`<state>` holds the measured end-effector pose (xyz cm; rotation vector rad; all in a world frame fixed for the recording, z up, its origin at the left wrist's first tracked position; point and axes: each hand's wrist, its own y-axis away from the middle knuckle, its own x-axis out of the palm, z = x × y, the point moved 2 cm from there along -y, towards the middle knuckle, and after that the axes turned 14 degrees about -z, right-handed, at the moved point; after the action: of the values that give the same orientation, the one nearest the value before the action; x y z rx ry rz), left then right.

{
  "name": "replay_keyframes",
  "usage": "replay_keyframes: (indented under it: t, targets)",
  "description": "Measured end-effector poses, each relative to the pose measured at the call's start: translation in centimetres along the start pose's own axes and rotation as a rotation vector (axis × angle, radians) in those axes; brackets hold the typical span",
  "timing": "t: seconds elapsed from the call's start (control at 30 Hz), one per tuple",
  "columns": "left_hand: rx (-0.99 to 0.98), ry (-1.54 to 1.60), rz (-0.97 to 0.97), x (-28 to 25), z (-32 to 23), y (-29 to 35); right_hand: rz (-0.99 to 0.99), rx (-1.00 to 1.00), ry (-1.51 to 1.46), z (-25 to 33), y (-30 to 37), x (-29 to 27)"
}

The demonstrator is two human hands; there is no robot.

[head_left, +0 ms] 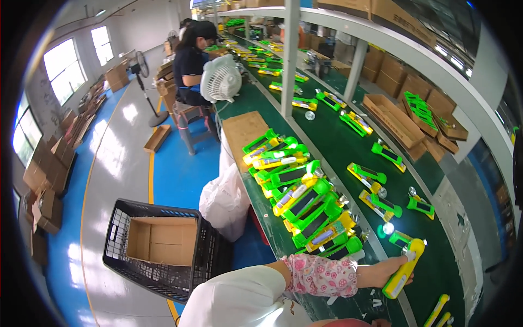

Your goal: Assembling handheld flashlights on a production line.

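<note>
A long green bench [327, 136] is seen running from the lower right of the frame to the upper centre, with a grey shelf frame [290, 54] above it carrying cardboard boxes [397, 122]. The floor at the left is painted blue and grey. A black plastic crate [158, 250] holding a flattened carton is set at the lower left, and a white bag [226, 199] is hung at the bench edge. At the upper centre a seated person [190, 60] is found beside a white fan [220, 79].

A heap of green and yellow flashlights [297, 193] is piled in the middle of the frame, and single ones are scattered along the belt.

At the lower right a yellow flashlight [404, 270] with a clear lens end is held over the bench, tilted, lens upward. It is gripped by the left hand [389, 271], whose grip is closed around its body; a floral sleeve covers that forearm. Of the right hand [381, 323] only a sliver is shown at the bottom edge, and its grip cannot be told.
</note>
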<state>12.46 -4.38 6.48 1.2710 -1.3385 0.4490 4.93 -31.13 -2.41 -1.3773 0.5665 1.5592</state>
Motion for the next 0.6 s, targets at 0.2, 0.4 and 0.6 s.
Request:
replay_keyframes:
  t: [0.2,0.4,0.6]
  targets:
    - [0.146,-0.094,0.009,-1.9,-0.4,-1.0,0.020,0.650,-0.702,-4.8,2.3,3.9]
    - [0.143,-0.115,-0.027,-1.1,0.3,-0.5,0.133,0.325,-0.306,2.8,-0.9,-2.1]
    - [0.129,-0.083,0.004,-0.9,0.7,-0.4,0.032,0.121,-0.260,2.0,-2.0,-3.8]
